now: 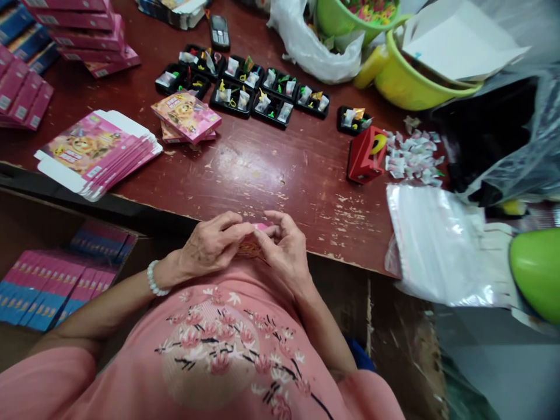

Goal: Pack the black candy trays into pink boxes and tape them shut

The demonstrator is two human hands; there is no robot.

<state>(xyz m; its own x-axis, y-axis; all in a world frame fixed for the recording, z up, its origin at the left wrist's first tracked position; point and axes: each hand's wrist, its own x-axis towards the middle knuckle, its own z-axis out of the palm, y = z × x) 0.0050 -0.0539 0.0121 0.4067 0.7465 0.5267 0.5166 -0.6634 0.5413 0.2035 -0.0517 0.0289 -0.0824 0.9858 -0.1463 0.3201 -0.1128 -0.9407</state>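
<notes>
A small pink box [250,247], mostly hidden by fingers, is held close to my body at the table's front edge. My left hand [214,240], its wrist in a pale bead bracelet, closes its fingers on the box's left side. On the box's right side my right hand [283,248] grips with thumb and bent fingers. Beyond them on the red-brown table [271,175] lie a fanned stack of flat pink cartons [94,149] and a couple of closed pink boxes [188,115]. Black trays [231,96] with small packets and coloured pieces stand farther back.
A red tape dispenser [366,154] stands right, beside a pile of small white packets [413,156]. Clear plastic bags [437,245] overhang the right edge. Green basins [424,93] stand back right, a phone [219,32] at the back. Boxes [48,286] fill a carton lower left.
</notes>
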